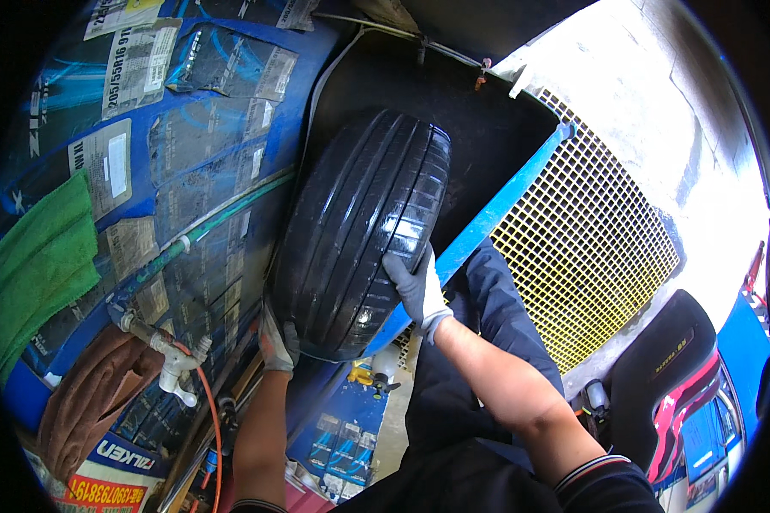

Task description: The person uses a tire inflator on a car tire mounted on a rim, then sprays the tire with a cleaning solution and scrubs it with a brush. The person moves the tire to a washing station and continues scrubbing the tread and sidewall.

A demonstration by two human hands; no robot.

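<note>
A wet black tire [351, 231] stands tilted over a dark, blue-framed tank, its grooved tread toward me. My left hand [279, 340], in a grey-and-white glove, grips the tire's lower left edge; some of its fingers are hidden. On the lower right side my right hand [419, 295], gloved alike, is closed on the tire's edge with the thumb on the tread. Beside that hand runs the blue rim bar [496, 209] of the tank. Water shines on the rubber near my right thumb.
Yellow floor grating [590, 231] lies right of the tank. On the label-covered left wall are a green cloth [43, 265], a brown towel [98, 398], a white tap [176, 366] and an orange hose [214, 419]. A black-and-pink panel [667, 385] stands at lower right.
</note>
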